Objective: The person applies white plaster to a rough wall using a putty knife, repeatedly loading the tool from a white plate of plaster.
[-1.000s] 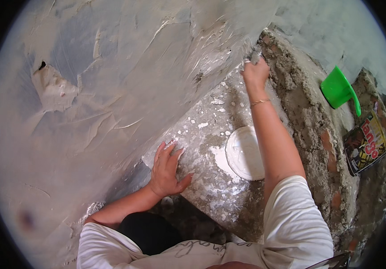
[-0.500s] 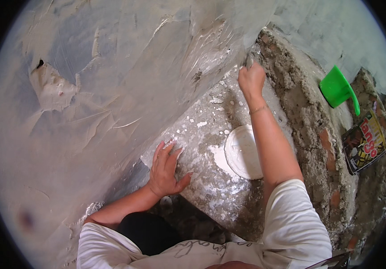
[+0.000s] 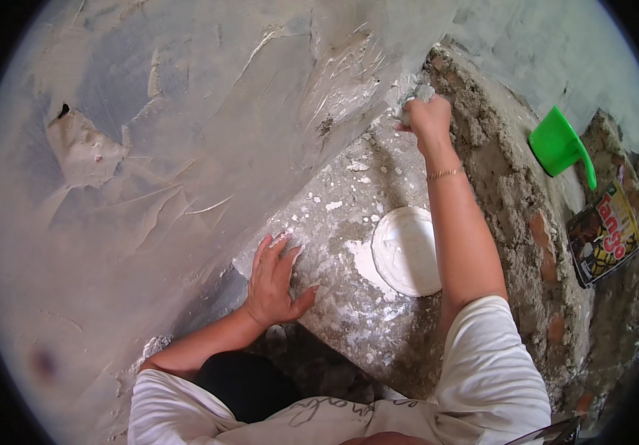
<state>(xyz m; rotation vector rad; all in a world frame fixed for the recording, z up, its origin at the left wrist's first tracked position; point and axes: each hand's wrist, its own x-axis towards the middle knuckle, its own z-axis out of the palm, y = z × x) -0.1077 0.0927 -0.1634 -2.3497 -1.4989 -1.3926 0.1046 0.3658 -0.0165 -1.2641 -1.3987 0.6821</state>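
My right hand [image 3: 429,119] is closed at the far end of the rough grey ledge [image 3: 327,245], where it meets the smooth grey plastered wall [image 3: 208,126]. A greyish thing [image 3: 421,93] shows at its fingers; its kind is too unclear to tell. My left hand [image 3: 271,285] lies open on the near left of the ledge, fingers spread and fingertips whitened. Between my arms sits a shallow round white dish or lid [image 3: 401,248] with white material in it, partly covered by my right forearm. White smears and flakes surround it.
Rough broken masonry with exposed brick [image 3: 549,252] runs along the right. On it stand a green plastic dipper [image 3: 557,141] with a handle and a dark printed packet [image 3: 603,236]. The wall has a torn-looking patch [image 3: 90,144] at the left.
My right hand has shifted slightly right and up with its wrist turned, and more of the greyish thing at its fingers now shows. My left hand has stayed in place.
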